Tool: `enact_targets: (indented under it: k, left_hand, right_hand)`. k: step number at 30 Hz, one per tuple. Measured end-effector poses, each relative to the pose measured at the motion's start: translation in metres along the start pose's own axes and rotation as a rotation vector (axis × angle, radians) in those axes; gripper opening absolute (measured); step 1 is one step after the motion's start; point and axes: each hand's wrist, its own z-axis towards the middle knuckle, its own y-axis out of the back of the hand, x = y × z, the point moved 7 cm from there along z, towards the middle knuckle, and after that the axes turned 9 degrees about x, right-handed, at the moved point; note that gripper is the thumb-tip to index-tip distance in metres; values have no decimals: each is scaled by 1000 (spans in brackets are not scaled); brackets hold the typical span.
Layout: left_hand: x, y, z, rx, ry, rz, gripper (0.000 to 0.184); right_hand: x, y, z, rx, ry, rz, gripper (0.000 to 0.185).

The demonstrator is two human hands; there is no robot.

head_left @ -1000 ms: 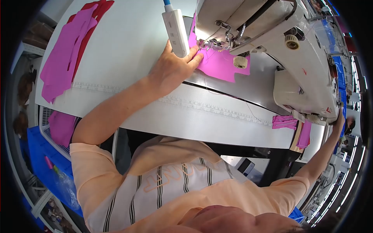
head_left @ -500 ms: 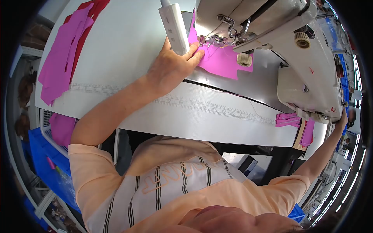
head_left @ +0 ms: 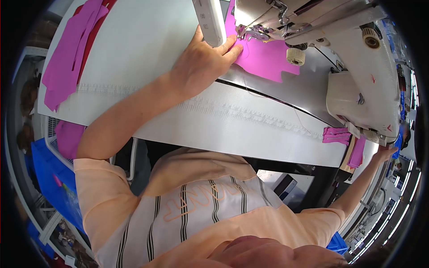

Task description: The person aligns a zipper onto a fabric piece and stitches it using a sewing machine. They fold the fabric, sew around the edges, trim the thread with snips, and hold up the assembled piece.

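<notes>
My left hand [head_left: 208, 60] lies palm down with its fingers apart, fingertips on the left edge of a pink fabric piece [head_left: 266, 60] beside the presser foot. The fabric lies flat under the needle area of a white sewing machine [head_left: 357, 49]; part of it is hidden by the machine head. A white lamp-like device [head_left: 210, 22] hangs just above my left hand. At the far right, below the machine's right end, my right hand [head_left: 387, 153] has its fingers stretched out, with nothing visible in it. A loose thread trails across the table from the fabric.
Pink cut pieces [head_left: 67, 58] lie over red ones [head_left: 91, 42] on the left of the white table [head_left: 147, 53]. Small folded pink strips [head_left: 336, 135] sit at its right end. A white basket [head_left: 52, 143] with pink fabric stands beside a blue bin [head_left: 47, 167] at lower left.
My right hand has come down off the machine's right end and its fingers have stretched out. My left hand remains on the fabric. The whole view has shifted slightly.
</notes>
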Motion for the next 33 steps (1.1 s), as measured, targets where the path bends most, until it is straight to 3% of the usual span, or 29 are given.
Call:
enact_targets:
  k: [2,6,8,11,14,29,33]
  left_hand:
    - [-1,-2,1,1,-2,28,42]
    - [0,-4,-2,-13,-18,32,41]
    - [1,-5,0,-34,-15,27,42]
    - [0,-2,1,-10,-13,33,40]
    - [-1,-1,1,5,-9,41,39]
    - [0,-2,1,-29,-24,26,41]
    - [0,0,2,-3,-11,44,41]
  right_hand:
    - [34,1,49,141,-142,-161,65]
    - [33,-22,76,197,-176,-133,52]
    - [32,-25,83,216,-184,-112,46]
    - [13,-17,77,273,-379,105,46]
    - [20,-28,45,142,-277,143,46]
    - [17,-54,-13,66,101,415,47]
    - [28,-6,72,54,-86,-74,36]
